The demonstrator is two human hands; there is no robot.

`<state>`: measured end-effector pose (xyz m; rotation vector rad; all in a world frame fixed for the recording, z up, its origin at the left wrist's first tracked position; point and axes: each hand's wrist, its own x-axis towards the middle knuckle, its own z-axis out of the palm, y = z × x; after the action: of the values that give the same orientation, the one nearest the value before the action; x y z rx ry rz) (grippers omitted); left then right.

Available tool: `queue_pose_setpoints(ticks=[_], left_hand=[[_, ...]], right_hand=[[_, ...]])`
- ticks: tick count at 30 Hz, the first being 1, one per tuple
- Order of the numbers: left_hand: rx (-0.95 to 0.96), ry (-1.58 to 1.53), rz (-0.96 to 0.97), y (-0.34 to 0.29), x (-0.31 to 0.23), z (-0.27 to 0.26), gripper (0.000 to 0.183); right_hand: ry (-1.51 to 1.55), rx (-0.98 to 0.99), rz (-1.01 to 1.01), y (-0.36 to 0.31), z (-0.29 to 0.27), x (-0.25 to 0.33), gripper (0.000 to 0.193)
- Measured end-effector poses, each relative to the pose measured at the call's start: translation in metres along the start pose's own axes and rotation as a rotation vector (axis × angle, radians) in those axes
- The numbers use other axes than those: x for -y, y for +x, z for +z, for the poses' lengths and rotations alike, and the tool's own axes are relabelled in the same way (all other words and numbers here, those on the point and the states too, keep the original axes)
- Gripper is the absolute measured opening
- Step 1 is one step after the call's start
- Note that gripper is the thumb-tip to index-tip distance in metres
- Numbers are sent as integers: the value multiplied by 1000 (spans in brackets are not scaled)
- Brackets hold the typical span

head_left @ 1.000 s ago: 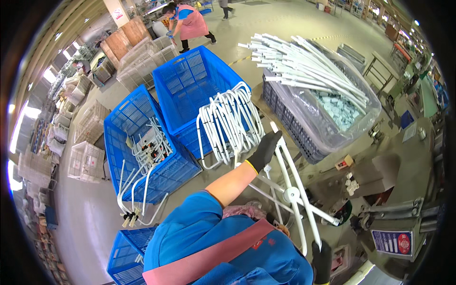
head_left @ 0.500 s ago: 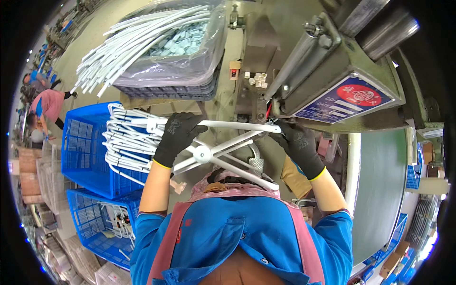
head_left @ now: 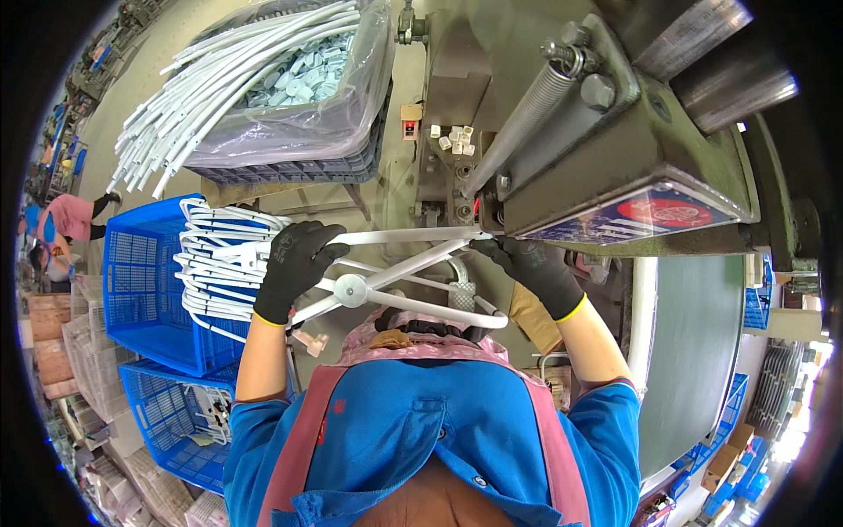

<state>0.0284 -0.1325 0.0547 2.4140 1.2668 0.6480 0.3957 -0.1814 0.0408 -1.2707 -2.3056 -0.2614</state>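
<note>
A white metal tube frame with crossed legs and a round white hub is held in front of my waist. My left hand, in a black glove, is closed round its left end by the long upper tube. My right hand, gloved the same way, pinches the right end of that tube, close under the press machine. Its fingertips are partly hidden at the machine's edge. Just beyond my left hand, a stack of bent white tube frames lies on a blue crate.
At the back left, a plastic-lined grey crate carries long white tubes and small pale plastic parts. Small white caps sit beside the press. A second blue crate stands nearer left; a green-topped table is at right. A person bends over at far left.
My view has shifted, so most things sit a little further left. Both hands keep their hold on the tube frame, which has tilted slightly near the press.
</note>
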Motion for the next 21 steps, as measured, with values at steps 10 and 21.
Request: queue_pose_setpoints(ticks=[10, 21], left_hand=[[-2, 20, -4, -2, -6, 0, 27], [24, 27, 43, 7, -6, -10, 25]], right_hand=[[-179, 104, -25, -29, 26, -26, 64], [-913, -54, -458, -35, 46, -39, 57]])
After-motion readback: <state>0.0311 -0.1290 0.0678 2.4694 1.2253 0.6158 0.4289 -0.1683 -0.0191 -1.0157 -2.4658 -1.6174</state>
